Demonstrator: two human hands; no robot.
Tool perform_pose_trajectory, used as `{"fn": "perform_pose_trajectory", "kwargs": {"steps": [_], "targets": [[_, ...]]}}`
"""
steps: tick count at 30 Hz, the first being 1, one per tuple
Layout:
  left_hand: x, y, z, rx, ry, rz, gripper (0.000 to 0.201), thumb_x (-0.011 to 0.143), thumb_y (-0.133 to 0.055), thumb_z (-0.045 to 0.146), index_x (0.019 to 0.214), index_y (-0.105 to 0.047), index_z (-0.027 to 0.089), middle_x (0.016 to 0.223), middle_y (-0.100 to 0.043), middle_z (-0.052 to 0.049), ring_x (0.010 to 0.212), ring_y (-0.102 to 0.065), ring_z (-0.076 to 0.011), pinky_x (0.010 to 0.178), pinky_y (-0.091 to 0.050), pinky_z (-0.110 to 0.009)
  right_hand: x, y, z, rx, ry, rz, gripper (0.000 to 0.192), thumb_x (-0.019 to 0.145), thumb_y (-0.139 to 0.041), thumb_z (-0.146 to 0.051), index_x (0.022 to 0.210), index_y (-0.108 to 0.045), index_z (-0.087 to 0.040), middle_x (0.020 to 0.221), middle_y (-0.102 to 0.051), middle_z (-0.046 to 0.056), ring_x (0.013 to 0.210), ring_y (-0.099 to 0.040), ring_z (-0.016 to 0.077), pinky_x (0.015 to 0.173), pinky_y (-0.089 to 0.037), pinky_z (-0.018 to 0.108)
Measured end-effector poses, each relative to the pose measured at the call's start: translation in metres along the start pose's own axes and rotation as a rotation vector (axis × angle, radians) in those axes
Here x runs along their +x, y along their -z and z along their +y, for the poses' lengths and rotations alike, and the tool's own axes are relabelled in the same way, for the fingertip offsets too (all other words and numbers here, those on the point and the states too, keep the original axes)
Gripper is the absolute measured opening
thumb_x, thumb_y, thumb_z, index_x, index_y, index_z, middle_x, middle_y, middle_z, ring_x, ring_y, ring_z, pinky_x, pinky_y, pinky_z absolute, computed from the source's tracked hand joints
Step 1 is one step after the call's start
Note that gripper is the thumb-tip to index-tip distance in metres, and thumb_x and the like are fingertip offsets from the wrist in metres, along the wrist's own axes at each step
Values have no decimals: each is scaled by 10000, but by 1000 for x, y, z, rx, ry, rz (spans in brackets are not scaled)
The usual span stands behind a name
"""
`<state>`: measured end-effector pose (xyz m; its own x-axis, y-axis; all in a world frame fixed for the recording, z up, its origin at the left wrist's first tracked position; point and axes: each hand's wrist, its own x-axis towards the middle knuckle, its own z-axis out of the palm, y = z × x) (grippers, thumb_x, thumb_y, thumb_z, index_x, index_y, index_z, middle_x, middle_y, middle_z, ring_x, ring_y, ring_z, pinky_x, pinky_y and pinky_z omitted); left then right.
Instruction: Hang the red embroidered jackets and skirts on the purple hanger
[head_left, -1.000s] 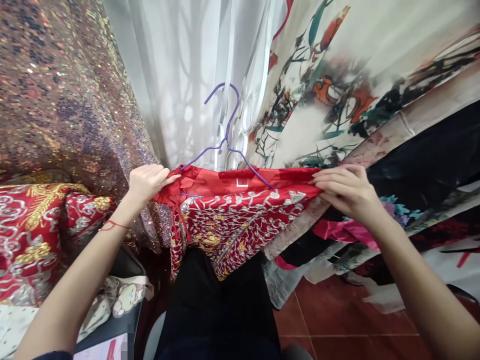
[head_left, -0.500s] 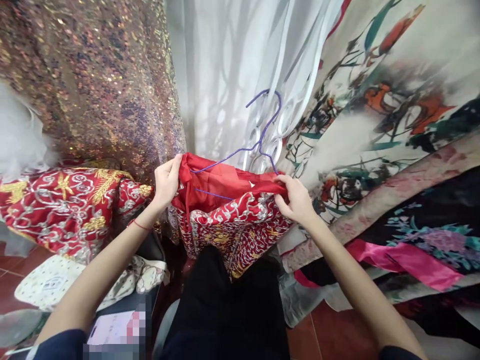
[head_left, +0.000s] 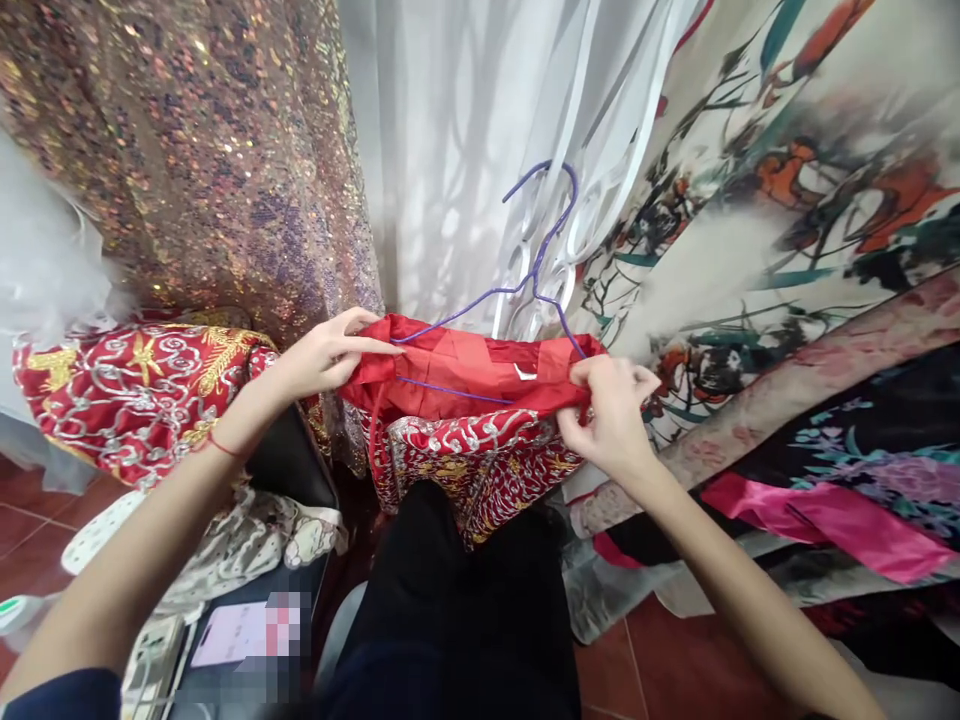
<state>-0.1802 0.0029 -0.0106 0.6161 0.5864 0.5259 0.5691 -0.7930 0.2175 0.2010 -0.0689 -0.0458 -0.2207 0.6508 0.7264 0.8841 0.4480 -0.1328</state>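
A red embroidered skirt with silver and gold scrollwork lies across my lap, its opening with plain red lining facing up. A purple wire hanger sits inside that opening, its hook standing up and its lower bar across the lining. My left hand pinches the skirt's left top corner, the index finger stretched along the edge beside the hanger's arm. At the opposite corner, my right hand grips the red fabric by the hanger's other end, which is partly hidden. A small white tag shows on the lining.
A sequined cloth hangs at the left, above another red embroidered garment. White scrolled metalwork stands behind the hanger. Floral-printed fabric hangs at the right. A phone lies at lower left.
My left hand has loosened from a fist-like grip, its index finger now extended over the skirt's edge. My right hand has turned, its fingers curling farther over the corner. The view has shifted slightly.
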Motion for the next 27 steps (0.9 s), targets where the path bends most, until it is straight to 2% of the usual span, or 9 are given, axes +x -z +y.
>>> {"fn": "perform_pose_trajectory", "kwargs": {"steps": [3,7,9,14,16,20,24,25,27], "targets": [[7,15,3,65,26,-205,352,797,-539,225,1086,-738,254,1016,-638,-62,878,-612,-192,863,-520,-324,6,14,-14,219,-18,-248,437,742,-513,-189,1169,-431,-232,919,-678,41,899,-615,268,939,-360,473],[12,17,10,51,58,-244,220,814,-570,282,990,-693,234,894,-645,-34,769,-598,-163,765,-485,-282,10,16,-33,312,-68,-484,380,883,-547,-377,1216,-456,-218,809,-677,13,774,-627,233,824,-446,379],[10,16,12,-3,58,-216,177,849,-566,312,950,-683,227,891,-657,-34,784,-609,-158,761,-473,-274,9,15,-37,307,-107,-566,451,863,-626,-487,1191,-482,-214,839,-674,25,776,-641,237,776,-475,364],[-1,12,14,-209,171,-75,276,886,-630,468,960,-631,202,844,-649,-23,719,-570,-136,676,-444,-248,5,13,-46,429,-138,-744,557,833,-706,-462,1253,-435,-217,1059,-696,84,898,-700,230,779,-535,349],[-3,8,14,-241,245,29,281,906,-606,467,986,-578,200,791,-603,-3,648,-512,-117,616,-407,-236,5,11,-54,285,-188,-772,577,847,-703,-474,1268,-432,-188,1028,-711,114,905,-717,259,752,-541,355],[-5,-1,17,-194,296,203,227,951,-530,425,1024,-508,211,691,-501,38,580,-445,-106,583,-371,-235,3,2,-73,-219,-252,-818,503,862,-703,-516,1144,-544,-131,877,-731,184,856,-743,348,667,-520,374],[-8,-5,25,-68,250,297,200,983,-476,399,1005,-508,202,811,-630,-16,718,-571,-143,746,-486,-294,2,-1,-76,-397,-255,-688,455,855,-715,-530,1020,-628,-115,954,-708,261,755,-743,336,571,-479,351],[-8,-6,26,-41,232,321,202,992,-458,393,999,-512,199,889,-667,-40,797,-609,-160,824,-503,-325,3,-1,-73,-404,-265,-685,440,868,-691,-546,967,-643,-120,934,-707,257,744,-739,334,564,-469,352],[-7,-6,29,-27,208,351,212,1005,-428,384,1014,-521,193,1024,-699,-77,931,-644,-189,925,-505,-368,6,1,-66,-352,-253,-793,434,881,-648,-588,796,-638,-163,811,-703,198,737,-728,330,567,-452,351]]}}
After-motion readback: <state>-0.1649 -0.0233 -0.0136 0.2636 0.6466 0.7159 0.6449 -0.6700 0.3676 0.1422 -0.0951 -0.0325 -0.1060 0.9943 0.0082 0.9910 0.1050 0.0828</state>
